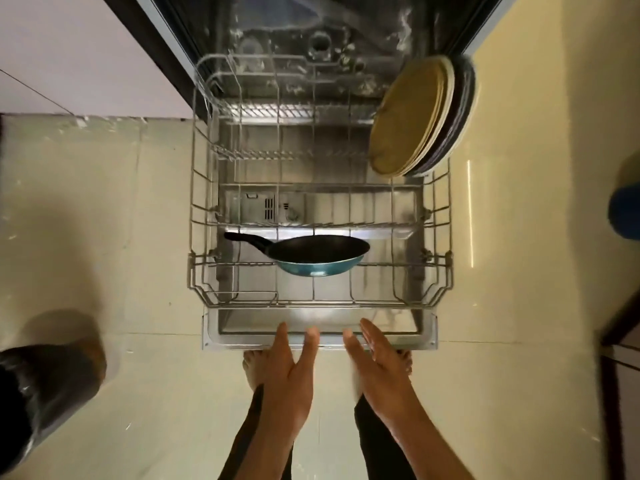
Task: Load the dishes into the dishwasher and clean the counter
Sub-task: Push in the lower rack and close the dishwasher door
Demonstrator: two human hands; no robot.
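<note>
The dishwasher's lower wire rack (320, 299) is pulled out over the open door (318, 342). A blue frying pan (317, 259) with a black inside and black handle lies in the rack's near part. Several plates (417, 116), yellow, cream and dark, stand on edge at the rack's far right. My left hand (289, 368) and my right hand (372, 358) are held side by side above the door's near edge, fingers straight, holding nothing.
The dishwasher tub (311, 46) is open beyond the rack. Pale tiled floor (121, 237) lies on both sides. A dark bin (41, 393) stands at the lower left, a blue object (627, 213) at the right edge. My bare feet are under the door's edge.
</note>
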